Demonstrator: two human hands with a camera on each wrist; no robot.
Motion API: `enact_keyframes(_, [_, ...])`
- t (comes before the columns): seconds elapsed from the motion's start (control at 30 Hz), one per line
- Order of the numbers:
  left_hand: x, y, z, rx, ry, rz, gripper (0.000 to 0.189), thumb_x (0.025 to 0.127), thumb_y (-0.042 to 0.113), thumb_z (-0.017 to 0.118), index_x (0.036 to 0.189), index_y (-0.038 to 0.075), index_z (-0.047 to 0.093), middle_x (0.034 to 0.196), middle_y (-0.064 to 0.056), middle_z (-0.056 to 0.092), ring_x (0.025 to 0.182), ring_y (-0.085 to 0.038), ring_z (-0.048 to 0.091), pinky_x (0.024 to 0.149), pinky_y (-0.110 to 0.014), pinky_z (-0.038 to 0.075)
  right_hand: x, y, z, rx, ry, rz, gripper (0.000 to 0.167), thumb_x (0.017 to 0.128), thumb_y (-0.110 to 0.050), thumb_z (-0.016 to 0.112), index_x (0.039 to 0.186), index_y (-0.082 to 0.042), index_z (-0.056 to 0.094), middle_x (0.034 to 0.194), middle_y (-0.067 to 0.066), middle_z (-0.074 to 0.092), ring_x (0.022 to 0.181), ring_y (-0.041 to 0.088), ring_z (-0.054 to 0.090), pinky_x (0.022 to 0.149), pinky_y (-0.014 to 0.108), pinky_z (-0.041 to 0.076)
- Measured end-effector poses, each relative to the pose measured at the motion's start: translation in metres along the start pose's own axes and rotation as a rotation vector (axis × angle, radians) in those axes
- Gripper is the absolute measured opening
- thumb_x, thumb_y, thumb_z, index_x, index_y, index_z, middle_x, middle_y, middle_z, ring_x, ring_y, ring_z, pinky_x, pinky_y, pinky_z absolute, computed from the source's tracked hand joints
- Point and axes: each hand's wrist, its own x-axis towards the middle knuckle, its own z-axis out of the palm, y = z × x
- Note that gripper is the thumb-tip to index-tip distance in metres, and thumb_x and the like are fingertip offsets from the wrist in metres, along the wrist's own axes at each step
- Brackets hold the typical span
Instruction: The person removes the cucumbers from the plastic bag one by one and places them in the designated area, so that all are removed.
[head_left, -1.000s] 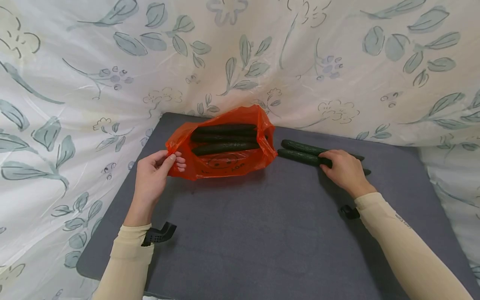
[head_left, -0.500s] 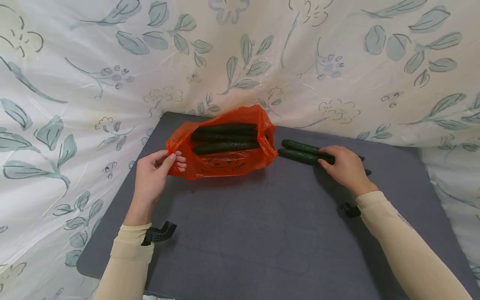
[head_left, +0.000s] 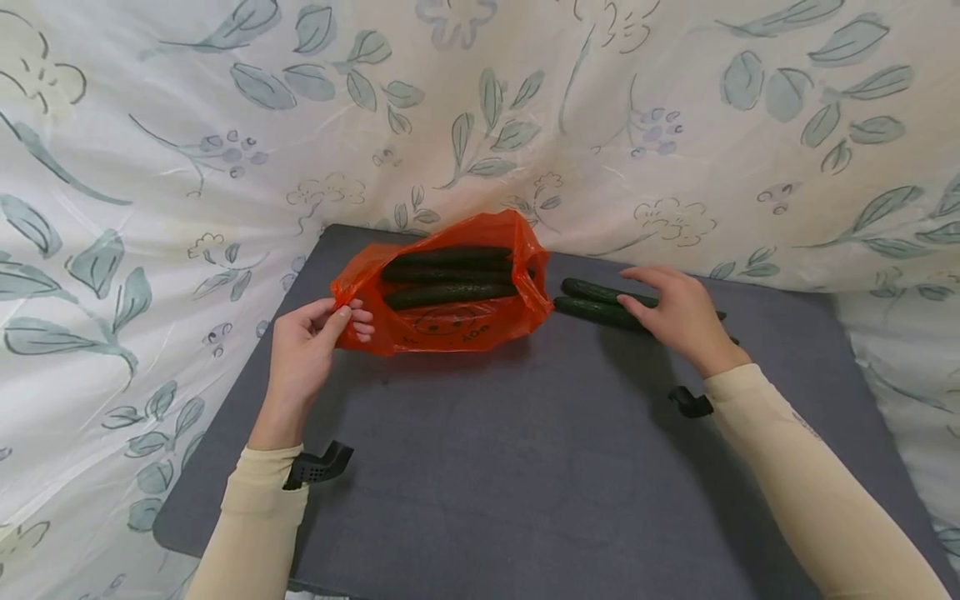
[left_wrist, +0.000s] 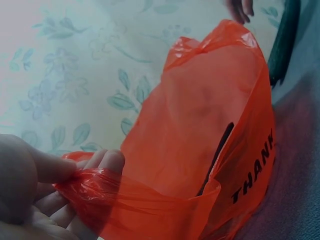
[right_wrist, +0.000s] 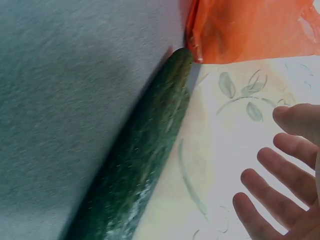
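An orange plastic bag lies on its side with its mouth toward me, and several cucumbers show inside. My left hand pinches the left end of its rim; in the left wrist view the bunched plastic sits between thumb and fingers. Right of the bag, two cucumbers lie side by side, a back cucumber and a front cucumber. Over them hovers my right hand, thumb and fingers spread and holding nothing; it hides their right parts. The right wrist view shows the fingers apart from the cucumber.
The dark grey table runs out toward me. Along its back and sides hangs a pale sheet with a leaf print, close behind the bag and cucumbers. Black wrist straps sit on both sleeves.
My right hand has let go of the cucumbers and risen, its fingers spreading and shifting slightly toward the back. Left hand, bag and cucumbers look unmoved.
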Motion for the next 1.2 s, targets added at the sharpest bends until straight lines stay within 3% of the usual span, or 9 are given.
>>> enact_keyframes(0.5, [0.002,0.001,0.004,0.005,0.004,0.023,0.031,0.112,0.016,0.063,0.131,-0.007,0.072,0.107,-0.02,0.078,0.085,-0.017,0.079,0.09,-0.026,0.062,0.021,-0.027,-0.006,0.056,0.089,-0.107,0.043,0.096,-0.014,0.085,0.137,-0.011,0.074,0.136,0.013,0.072,0.126,0.038,0.065,0.103,0.063,0.052])
enact_keyframes(1.2, [0.004,0.002,0.01,0.025,0.001,0.016,0.03,0.112,0.015,0.063,0.129,-0.007,0.073,0.108,-0.023,0.078,0.084,-0.016,0.079,0.089,-0.026,0.062,0.032,-0.051,-0.018,0.067,0.083,-0.168,0.042,0.097,-0.018,0.085,0.138,-0.011,0.074,0.136,0.009,0.072,0.126,0.032,0.066,0.106,0.058,0.053])
